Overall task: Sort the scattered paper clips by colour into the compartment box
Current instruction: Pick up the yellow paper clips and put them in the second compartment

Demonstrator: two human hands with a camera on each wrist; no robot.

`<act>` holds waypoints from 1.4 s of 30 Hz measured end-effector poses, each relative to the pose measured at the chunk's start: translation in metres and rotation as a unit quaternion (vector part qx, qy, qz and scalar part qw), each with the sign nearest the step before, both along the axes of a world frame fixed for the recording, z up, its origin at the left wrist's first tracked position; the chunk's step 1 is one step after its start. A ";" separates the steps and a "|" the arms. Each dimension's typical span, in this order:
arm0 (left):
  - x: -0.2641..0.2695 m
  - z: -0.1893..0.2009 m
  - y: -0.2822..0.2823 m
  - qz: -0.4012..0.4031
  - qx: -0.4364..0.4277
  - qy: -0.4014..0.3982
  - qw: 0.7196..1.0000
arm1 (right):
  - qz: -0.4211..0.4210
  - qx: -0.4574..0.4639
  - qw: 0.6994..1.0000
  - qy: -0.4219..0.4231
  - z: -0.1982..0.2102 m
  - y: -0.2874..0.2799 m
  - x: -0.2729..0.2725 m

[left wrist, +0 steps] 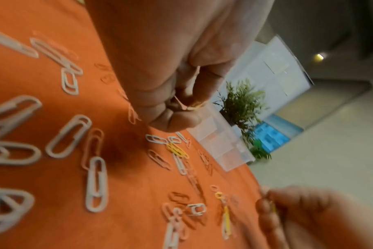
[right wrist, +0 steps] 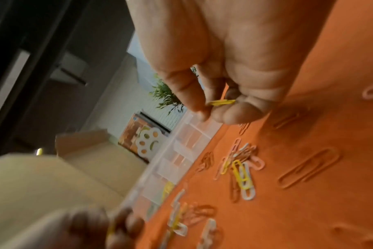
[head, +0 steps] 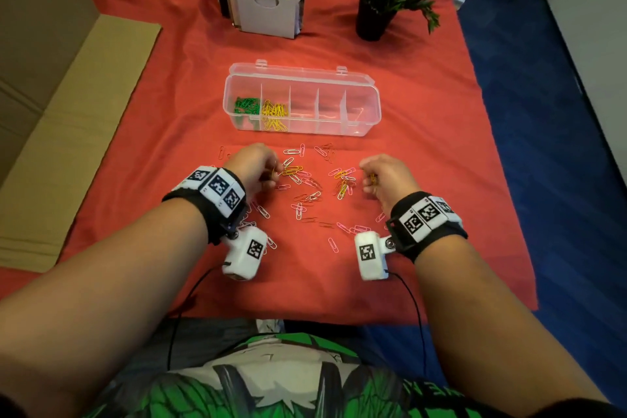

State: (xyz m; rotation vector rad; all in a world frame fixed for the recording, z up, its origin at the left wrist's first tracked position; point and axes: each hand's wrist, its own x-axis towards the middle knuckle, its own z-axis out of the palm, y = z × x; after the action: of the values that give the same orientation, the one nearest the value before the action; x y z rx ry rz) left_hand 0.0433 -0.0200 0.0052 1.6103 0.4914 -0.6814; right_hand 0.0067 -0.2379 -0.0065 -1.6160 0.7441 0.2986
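**Both hands curled low over the cloth**

The left hand [head: 252, 166] has its fingers bunched, pinching thin yellow wire paper clips [left wrist: 195, 105]. The right hand [head: 385, 180] pinches 1 yellow wire clip [right wrist: 221, 102] between thumb and fingertips. Both forearms reach forward, wrists banded.

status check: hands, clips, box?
Left hand and right hand each pinch yellow clips. Box open: green, yellow filed. Mixed clips scattered on cloth; nothing blocking.
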 end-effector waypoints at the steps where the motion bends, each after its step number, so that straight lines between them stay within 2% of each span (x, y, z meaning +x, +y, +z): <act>1: 0.000 0.004 -0.003 0.022 -0.036 0.020 0.999 | 0.050 -0.066 0.996 0.023 -0.001 -0.001 0.000; 2: 0.002 0.005 -0.006 0.031 -0.055 0.024 0.998 | 0.111 -0.143 0.983 0.044 0.000 0.000 0.000; 4: 0.004 0.002 -0.011 0.016 -0.045 0.008 0.999 | 0.222 -0.293 0.928 0.065 -0.001 0.005 -0.004; 6: 0.005 -0.004 -0.016 -0.064 0.055 -0.066 0.994 | 0.274 -0.378 0.881 0.072 -0.002 0.015 -0.010; 8: 0.002 -0.009 -0.019 -0.182 0.197 -0.159 0.950 | 0.292 -0.431 0.851 0.063 -0.009 0.022 -0.013; 10: -0.001 -0.015 -0.018 -0.263 0.316 -0.232 0.881 | 0.294 -0.454 0.840 0.038 -0.019 0.028 -0.013; 12: -0.003 -0.020 -0.015 -0.303 0.377 -0.281 0.829 | 0.297 -0.454 0.840 0.015 -0.024 0.032 -0.012; 14: -0.004 -0.025 -0.014 -0.320 0.389 -0.297 0.811 | 0.316 -0.443 0.839 0.010 -0.023 0.032 -0.010; 16: -0.005 -0.029 -0.013 -0.324 0.394 -0.297 0.807 | 0.316 -0.405 0.858 0.014 -0.019 0.027 -0.006; 17: -0.006 -0.029 -0.012 -0.320 0.391 -0.293 0.811 | 0.305 -0.371 0.877 0.017 -0.018 0.023 -0.004; 19: -0.007 -0.029 -0.009 -0.308 0.379 -0.287 0.824 | 0.247 -0.256 0.934 0.034 -0.016 0.014 -0.003; 21: -0.007 -0.027 -0.007 -0.289 0.355 -0.278 0.844 | 0.139 -0.095 0.985 0.037 -0.014 0.009 -0.005; 22: -0.007 -0.025 -0.006 -0.271 0.339 -0.271 0.859 | 0.080 -0.007 0.996 0.024 -0.012 0.007 -0.006; 25: -0.005 -0.023 -0.005 -0.208 0.273 -0.219 0.913 | -0.031 0.169 0.985 -0.025 0.000 0.001 -0.010; 28: -0.004 -0.025 -0.006 -0.128 0.145 -0.155 0.969 | -0.047 0.228 0.971 -0.044 0.004 -0.005 -0.006; 31: -0.002 -0.018 -0.010 -0.049 0.008 -0.095 0.994 | -0.050 0.252 0.965 -0.050 0.008 -0.008 -0.002; 34: 0.000 -0.007 -0.015 0.004 -0.096 -0.025 0.995 | -0.068 0.234 0.969 -0.029 0.008 -0.008 0.006; 35: 0.001 -0.005 -0.016 0.023 -0.118 -0.003 0.993 | -0.054 0.192 0.980 -0.021 0.006 -0.006 0.010; 37: 0.001 -0.003 -0.019 0.051 -0.141 0.036 0.988 | 0.039 0.027 0.999 -0.004 -0.001 -0.002 0.017; 39: 0.001 -0.005 -0.021 0.056 -0.148 0.046 0.986 | 0.158 -0.133 0.979 -0.001 -0.006 0.003 0.019; 42: -0.001 -0.008 -0.022 0.060 -0.156 0.039 0.985 | 0.243 -0.230 0.942 0.019 -0.011 0.004 0.014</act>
State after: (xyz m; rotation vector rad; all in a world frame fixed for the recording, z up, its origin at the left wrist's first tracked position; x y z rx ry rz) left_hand 0.0427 -0.0415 -0.0033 1.2543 0.5059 -0.6951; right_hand 0.0211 -0.2341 -0.0171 -2.2445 0.4476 0.5413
